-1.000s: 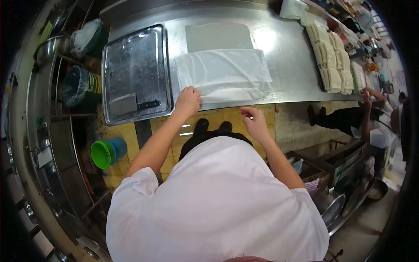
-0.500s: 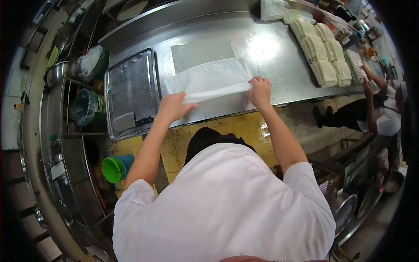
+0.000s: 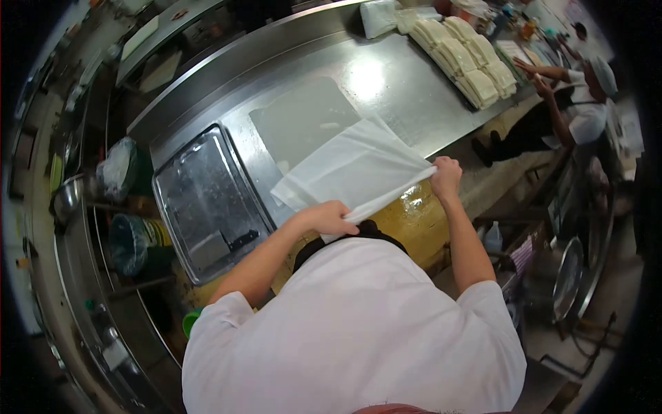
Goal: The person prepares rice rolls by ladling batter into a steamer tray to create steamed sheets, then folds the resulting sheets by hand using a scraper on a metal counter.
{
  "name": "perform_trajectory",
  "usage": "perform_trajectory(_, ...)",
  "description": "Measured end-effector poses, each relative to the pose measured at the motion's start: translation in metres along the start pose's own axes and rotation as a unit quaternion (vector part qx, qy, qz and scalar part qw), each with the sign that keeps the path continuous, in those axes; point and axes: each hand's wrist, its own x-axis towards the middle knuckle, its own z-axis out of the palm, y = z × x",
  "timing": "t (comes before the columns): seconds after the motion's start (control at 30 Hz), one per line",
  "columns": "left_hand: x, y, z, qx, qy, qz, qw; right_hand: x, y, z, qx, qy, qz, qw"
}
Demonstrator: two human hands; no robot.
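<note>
A white translucent sheet (image 3: 358, 165) stretches between my two hands, its near edge bunched and hanging past the front of the steel table (image 3: 265, 169). My left hand (image 3: 331, 218) is closed on the near left part of that edge, close to my body. At the right end of the edge, my right hand (image 3: 446, 174) grips it with closed fingers. The sheet's far part lies over a greyish rectangular patch (image 3: 303, 117) on the table. Whether that patch is a wet film or a thin sheet cannot be made out.
To the left, a dark metal tray (image 3: 207, 186) holds a black-handled cleaver (image 3: 243, 240). Stacked pale folded packets (image 3: 462, 58) stand at the far right, beside plastic bags (image 3: 378, 18). Lined bins (image 3: 131, 241) stand left of the table. A person (image 3: 586, 110) is at the right.
Both hands have drawn the sheet toward my body and off the table's front edge, at a slant. More of the greyish patch is uncovered. The view has turned, and the cleaver's handle now shows.
</note>
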Motion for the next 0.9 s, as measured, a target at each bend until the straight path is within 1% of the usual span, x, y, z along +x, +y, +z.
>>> perform_trajectory(0.03,0.014,-0.009,0.007,-0.025,-0.03,0.041,0.998,-0.009,0.005,-0.003,-0.006,0.004,0.014,1.0)
perform_trajectory(0.07,0.023,-0.013,0.014,-0.052,-0.064,0.081,0.993,-0.019,0.011,-0.006,-0.016,0.009,0.048,0.999)
perform_trajectory(0.1,0.028,-0.013,0.019,-0.045,-0.078,0.09,0.992,-0.03,0.014,-0.01,-0.028,0.013,0.081,0.996)
perform_trajectory(0.13,0.031,-0.012,0.024,-0.095,-0.112,0.094,0.985,-0.042,0.017,-0.014,-0.038,0.016,0.096,0.995)
perform_trajectory(0.17,0.034,-0.011,0.031,-0.147,-0.146,0.095,0.974,-0.053,0.018,-0.02,-0.05,0.006,0.146,0.988)
perform_trajectory(0.2,0.036,-0.01,0.04,-0.145,-0.159,0.104,0.971,-0.064,0.019,-0.027,-0.063,-0.004,0.193,0.979)
perform_trajectory(0.23,0.037,-0.009,0.049,-0.152,-0.192,0.11,0.963,-0.074,0.02,-0.033,-0.074,-0.002,0.203,0.976)
perform_trajectory(0.3,0.034,-0.002,0.062,-0.157,-0.259,0.112,0.946,-0.104,0.019,-0.045,-0.074,-0.009,0.266,0.961)
perform_trajectory(0.33,0.031,0.0,0.069,-0.15,-0.273,0.116,0.943,-0.121,0.02,-0.049,-0.08,-0.006,0.28,0.957)
perform_trajectory(0.43,0.028,-0.003,0.094,-0.155,-0.36,0.081,0.917,-0.176,0.013,-0.06,-0.074,0.028,0.364,0.928)
perform_trajectory(0.53,0.018,-0.007,0.102,-0.145,-0.408,0.09,0.897,-0.242,0.004,-0.071,-0.069,0.066,0.395,0.914)
perform_trajectory(0.57,0.015,-0.013,0.104,-0.147,-0.404,0.117,0.895,-0.266,0.0,-0.074,-0.049,0.093,0.415,0.904)
perform_trajectory(0.6,0.011,-0.012,0.1,-0.133,-0.413,0.118,0.893,-0.291,-0.005,-0.077,-0.05,0.102,0.427,0.897)
perform_trajectory(0.63,0.007,-0.011,0.096,-0.032,-0.382,0.132,0.914,-0.316,-0.012,-0.079,-0.031,0.135,0.441,0.887)
perform_trajectory(0.67,0.003,-0.011,0.093,0.071,-0.346,0.145,0.924,-0.343,-0.02,-0.08,-0.013,0.168,0.454,0.875)
perform_trajectory(0.7,0.005,-0.018,0.093,0.187,-0.298,0.169,0.921,-0.37,-0.03,-0.08,-0.013,0.179,0.466,0.866)
perform_trajectory(0.73,0.008,-0.023,0.093,0.301,-0.245,0.194,0.901,-0.397,-0.04,-0.079,0.001,0.205,0.467,0.86)
perform_trajectory(0.77,0.0,-0.015,0.088,0.354,-0.205,0.185,0.893,-0.424,-0.053,-0.078,0.013,0.231,0.469,0.853)
perform_trajectory(0.8,-0.01,-0.008,0.086,0.405,-0.164,0.177,0.882,-0.446,-0.077,-0.084,0.041,0.225,0.484,0.845)
perform_trajectory(0.83,-0.008,-0.011,0.088,0.418,-0.172,0.186,0.872,-0.468,-0.1,-0.085,0.059,0.235,0.473,0.847)
perform_trajectory(0.87,-0.002,-0.016,0.093,0.35,-0.151,0.163,0.91,-0.495,-0.117,-0.074,0.126,0.251,0.491,0.825)
perform_trajectory(0.9,-0.003,-0.013,0.101,0.278,-0.131,0.138,0.941,-0.512,-0.146,-0.076,0.162,0.253,0.508,0.807)
